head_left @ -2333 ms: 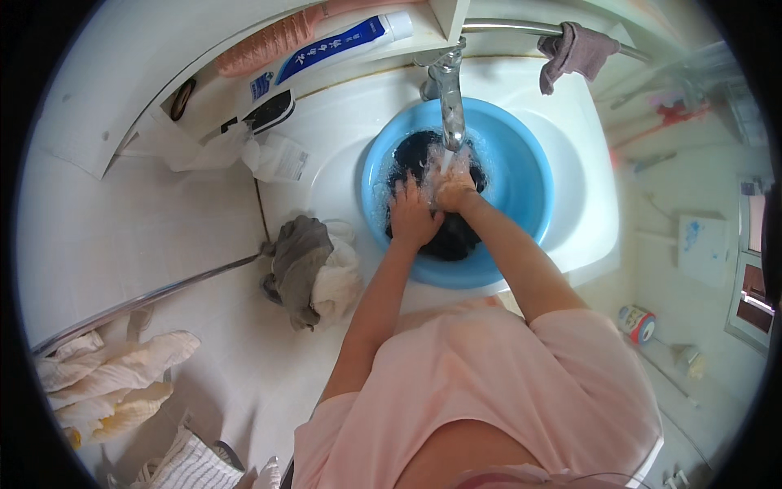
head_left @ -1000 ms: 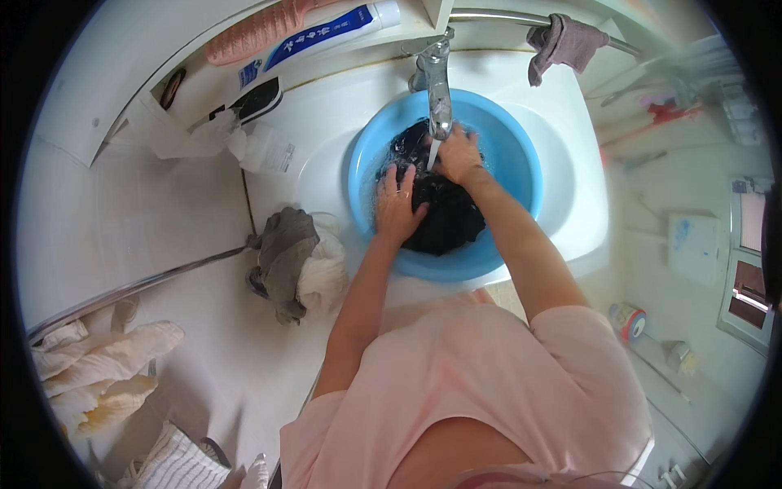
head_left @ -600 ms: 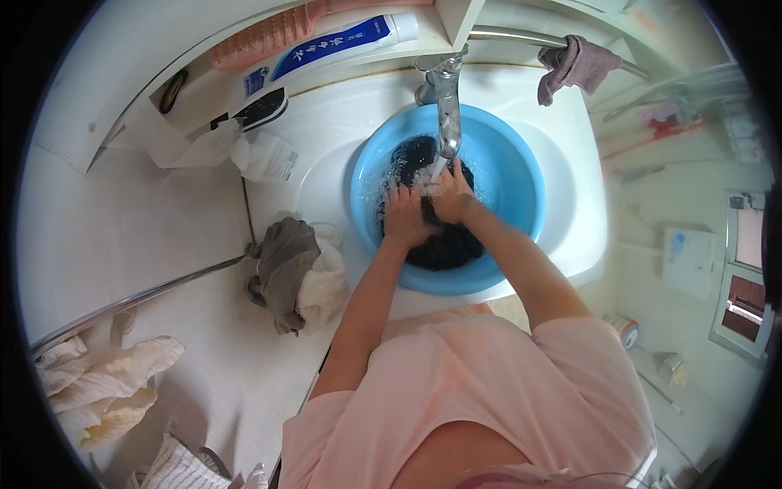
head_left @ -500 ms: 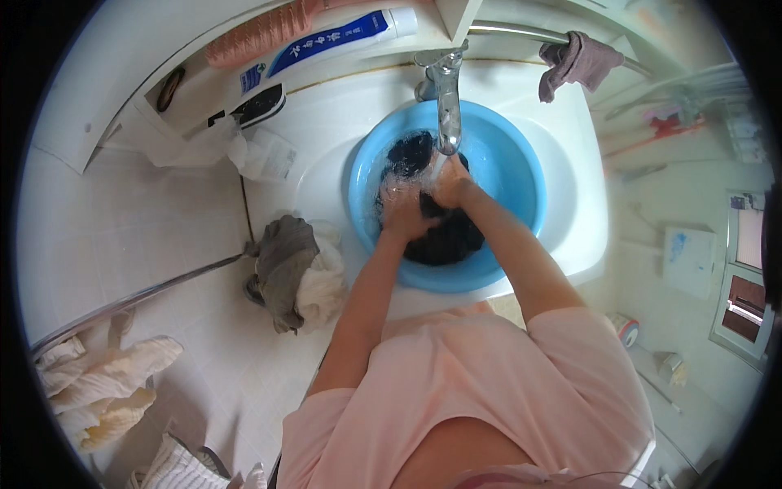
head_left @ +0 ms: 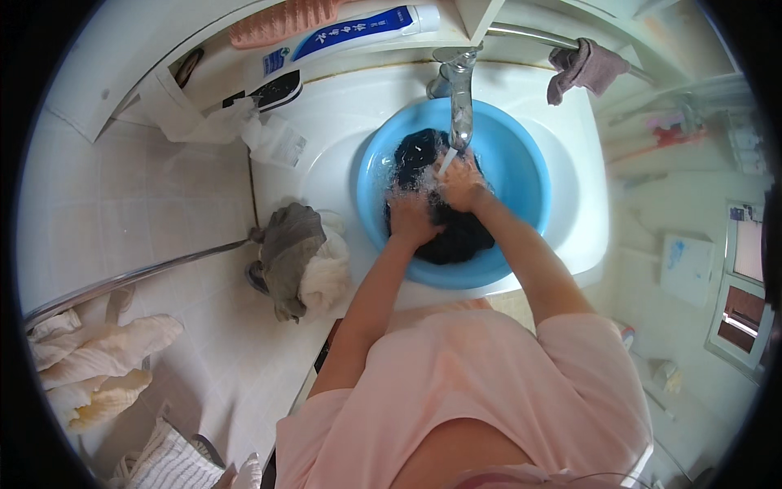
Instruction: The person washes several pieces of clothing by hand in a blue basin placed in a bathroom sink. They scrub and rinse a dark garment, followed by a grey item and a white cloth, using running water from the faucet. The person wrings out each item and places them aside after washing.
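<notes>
Under the chrome faucet [head_left: 461, 114] a light blue basin [head_left: 534, 175] stands in the white sink [head_left: 586, 204]. A wet black cloth [head_left: 460, 238] lies bunched in its water, and a stream from the spout falls onto it. My left hand [head_left: 413, 216] grips the cloth at its left side, fingertips partly hidden by splashing water. My right hand [head_left: 463, 181] is closed on the cloth below the spout, with water running over the fingers. The two hands are close together but apart.
A grey cloth [head_left: 292, 253] and a cream cloth [head_left: 326, 273] hang left of the sink. The ledge behind holds a blue-and-white toothpaste tube [head_left: 354, 34], a pink comb [head_left: 285, 20] and a crumpled clear plastic bag [head_left: 273, 140]. A mauve cloth [head_left: 588, 69] drapes over a rail [head_left: 533, 34].
The view has shifted slightly, so the scene sits a little to the right. My right hand has turned, showing more of its fingers under the stream. My left hand stays on the cloth.
</notes>
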`<state>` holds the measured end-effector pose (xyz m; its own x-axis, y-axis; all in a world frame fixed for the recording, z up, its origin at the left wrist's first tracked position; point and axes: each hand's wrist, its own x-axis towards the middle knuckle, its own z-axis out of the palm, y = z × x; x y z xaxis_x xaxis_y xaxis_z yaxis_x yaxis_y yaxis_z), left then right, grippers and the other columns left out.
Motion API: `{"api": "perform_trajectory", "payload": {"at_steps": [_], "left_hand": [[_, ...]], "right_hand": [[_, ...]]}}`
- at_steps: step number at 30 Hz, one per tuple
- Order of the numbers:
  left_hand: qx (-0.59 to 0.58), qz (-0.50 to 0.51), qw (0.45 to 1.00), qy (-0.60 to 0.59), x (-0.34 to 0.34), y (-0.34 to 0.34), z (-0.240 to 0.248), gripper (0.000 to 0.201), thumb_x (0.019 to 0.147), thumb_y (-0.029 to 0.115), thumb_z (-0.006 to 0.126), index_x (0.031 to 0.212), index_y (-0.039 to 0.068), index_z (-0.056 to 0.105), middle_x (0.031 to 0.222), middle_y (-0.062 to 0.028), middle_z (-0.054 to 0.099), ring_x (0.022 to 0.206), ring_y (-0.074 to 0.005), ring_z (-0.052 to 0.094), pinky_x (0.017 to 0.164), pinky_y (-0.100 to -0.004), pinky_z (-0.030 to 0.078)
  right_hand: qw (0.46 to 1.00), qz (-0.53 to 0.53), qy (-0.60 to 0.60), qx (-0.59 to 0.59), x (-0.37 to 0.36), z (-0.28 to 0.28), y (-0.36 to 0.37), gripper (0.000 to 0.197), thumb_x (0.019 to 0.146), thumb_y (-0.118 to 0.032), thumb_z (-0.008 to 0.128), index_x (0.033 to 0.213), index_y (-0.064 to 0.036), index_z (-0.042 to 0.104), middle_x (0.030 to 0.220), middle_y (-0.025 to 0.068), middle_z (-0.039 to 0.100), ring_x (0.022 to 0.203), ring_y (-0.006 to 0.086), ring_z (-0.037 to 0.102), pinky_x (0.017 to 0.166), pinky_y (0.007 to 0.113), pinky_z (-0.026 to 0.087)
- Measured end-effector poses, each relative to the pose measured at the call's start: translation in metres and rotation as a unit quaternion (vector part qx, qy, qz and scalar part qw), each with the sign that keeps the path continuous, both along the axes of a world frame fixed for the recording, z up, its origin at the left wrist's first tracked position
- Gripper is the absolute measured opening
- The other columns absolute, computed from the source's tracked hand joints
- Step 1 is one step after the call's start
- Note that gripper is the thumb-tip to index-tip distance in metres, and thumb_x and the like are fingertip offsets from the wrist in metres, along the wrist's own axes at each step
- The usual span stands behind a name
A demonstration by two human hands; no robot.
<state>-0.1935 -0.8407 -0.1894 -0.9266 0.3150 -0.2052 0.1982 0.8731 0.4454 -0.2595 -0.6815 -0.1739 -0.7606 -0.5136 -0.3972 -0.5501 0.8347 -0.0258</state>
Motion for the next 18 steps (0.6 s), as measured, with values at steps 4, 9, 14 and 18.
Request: {"api": "perform_trajectory", "payload": {"at_steps": [4, 9, 14, 18], "left_hand": [[0.033, -0.004, 0.999, 0.039, -0.003, 0.000, -0.015, 0.091, 0.062, 0.049, 0.077, 0.134, 0.006, 0.040, 0.125, -0.0231, 0.050, 0.123, -0.0446, 0.039, 0.108, -0.0549, 0.021], [0.067, 0.053, 0.996, -0.013, 0.004, -0.016, 0.009, 0.084, 0.062, 0.046, 0.077, 0.129, 0.007, 0.045, 0.120, -0.0204, 0.053, 0.117, -0.0401, 0.046, 0.100, -0.0519, 0.032], [0.082, 0.121, 0.989, 0.027, -0.004, -0.019, 0.027, 0.073, 0.063, 0.046, 0.074, 0.120, 0.005, 0.053, 0.123, -0.0198, 0.051, 0.117, -0.0395, 0.045, 0.100, -0.0505, 0.033], [-0.001, 0.029, 0.991, 0.130, -0.004, -0.021, 0.009, 0.071, 0.066, 0.048, 0.072, 0.120, 0.004, 0.055, 0.134, -0.0226, 0.042, 0.126, -0.0442, 0.035, 0.107, -0.0530, 0.026]], "right_hand": [[0.995, -0.012, 0.077, 0.055, -0.010, -0.017, -0.001, 0.053, 0.087, -0.036, 0.049, 0.131, -0.0060, 0.050, 0.139, 0.0179, 0.041, 0.133, 0.0313, 0.032, 0.108, 0.064, 0.011], [0.982, -0.184, -0.007, -0.046, 0.009, 0.014, -0.010, 0.032, 0.081, -0.026, 0.058, 0.106, -0.0064, 0.060, 0.110, 0.0150, 0.062, 0.108, 0.0300, 0.056, 0.096, 0.049, 0.039], [0.990, -0.023, -0.106, -0.091, 0.004, 0.004, 0.003, 0.028, 0.075, -0.021, 0.060, 0.100, -0.0098, 0.065, 0.081, 0.0160, 0.067, 0.082, 0.0327, 0.066, 0.079, 0.042, 0.051], [0.928, -0.252, -0.160, -0.221, -0.022, 0.035, 0.011, 0.038, 0.073, -0.023, 0.061, 0.110, -0.0162, 0.067, 0.108, 0.0166, 0.061, 0.107, 0.0303, 0.057, 0.089, 0.041, 0.047]]}}
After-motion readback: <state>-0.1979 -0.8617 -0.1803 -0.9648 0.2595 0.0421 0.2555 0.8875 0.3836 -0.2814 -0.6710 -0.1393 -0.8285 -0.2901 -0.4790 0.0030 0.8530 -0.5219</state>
